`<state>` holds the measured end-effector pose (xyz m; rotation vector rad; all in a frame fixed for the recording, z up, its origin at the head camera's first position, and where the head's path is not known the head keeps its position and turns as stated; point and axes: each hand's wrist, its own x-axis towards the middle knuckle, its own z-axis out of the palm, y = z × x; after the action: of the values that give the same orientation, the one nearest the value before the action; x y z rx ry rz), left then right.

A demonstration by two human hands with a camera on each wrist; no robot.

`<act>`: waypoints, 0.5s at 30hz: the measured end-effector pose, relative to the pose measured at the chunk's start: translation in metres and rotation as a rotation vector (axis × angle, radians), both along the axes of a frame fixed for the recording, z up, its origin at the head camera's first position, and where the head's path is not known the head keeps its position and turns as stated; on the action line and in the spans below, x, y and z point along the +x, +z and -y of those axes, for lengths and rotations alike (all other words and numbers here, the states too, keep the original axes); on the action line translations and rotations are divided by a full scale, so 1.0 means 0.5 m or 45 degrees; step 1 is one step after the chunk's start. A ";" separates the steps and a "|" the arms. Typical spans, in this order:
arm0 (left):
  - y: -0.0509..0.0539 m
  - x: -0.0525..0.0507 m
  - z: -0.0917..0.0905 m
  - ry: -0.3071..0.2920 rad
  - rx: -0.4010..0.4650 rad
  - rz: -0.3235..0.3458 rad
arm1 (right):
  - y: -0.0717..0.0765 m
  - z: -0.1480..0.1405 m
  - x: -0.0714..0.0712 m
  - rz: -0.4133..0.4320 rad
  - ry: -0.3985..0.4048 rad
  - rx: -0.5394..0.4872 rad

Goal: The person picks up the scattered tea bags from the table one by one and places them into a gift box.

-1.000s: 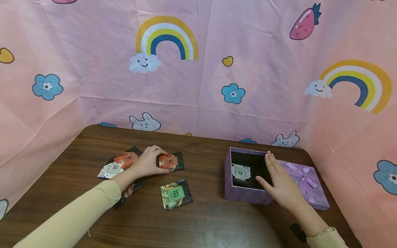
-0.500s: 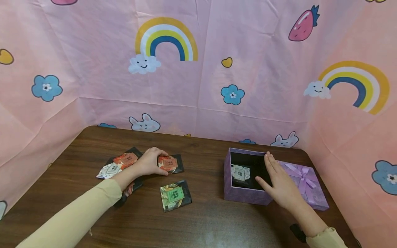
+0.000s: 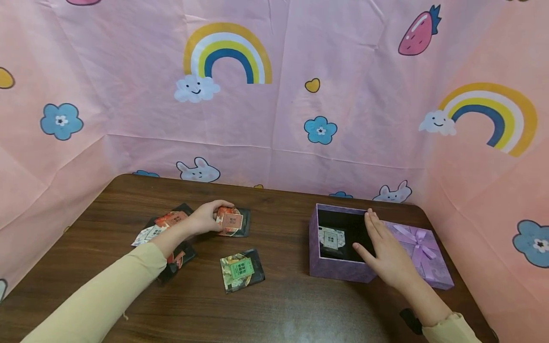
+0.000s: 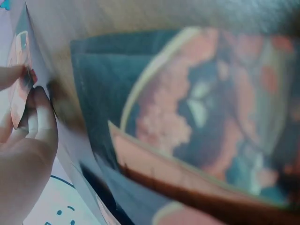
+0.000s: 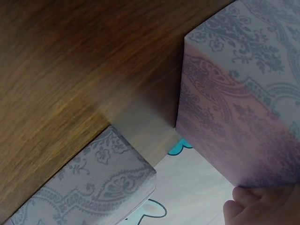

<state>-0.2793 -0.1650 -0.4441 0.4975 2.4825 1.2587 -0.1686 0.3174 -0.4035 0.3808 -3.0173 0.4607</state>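
Surface: dark wood-grain table [image 3: 296, 309]; pink cartoon-print cloth [image 3: 141, 85] behind and at both sides. Left hand [image 3: 205, 217] pinches a red-labelled packet [image 3: 232, 221] beyond the green-labelled packet [image 3: 241, 269]. Right hand [image 3: 386, 255], fingers straight, rests against open purple box [image 3: 340, 268]; ribboned lid [image 3: 435, 262] beside it.

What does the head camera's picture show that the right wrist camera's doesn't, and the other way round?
Only the head view: the left hand gripping a red-labelled packet, other packets, and the bow.

Only the right wrist view: the wall of the purple box facing the lid, and the table between them.

Both: box, lid, table, right hand, patterned cloth.
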 end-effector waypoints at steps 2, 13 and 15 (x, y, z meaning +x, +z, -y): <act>-0.001 -0.001 0.001 0.013 0.036 0.029 | 0.000 0.000 -0.001 0.007 -0.003 -0.002; 0.013 -0.026 -0.029 0.180 0.109 -0.025 | -0.003 -0.002 -0.002 -0.022 0.010 -0.013; 0.023 -0.031 -0.038 0.195 0.113 -0.045 | -0.004 -0.002 -0.002 -0.024 0.010 -0.013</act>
<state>-0.2948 -0.1460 -0.4326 0.3591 2.5447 1.4347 -0.1694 0.3183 -0.4055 0.3945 -2.9953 0.4704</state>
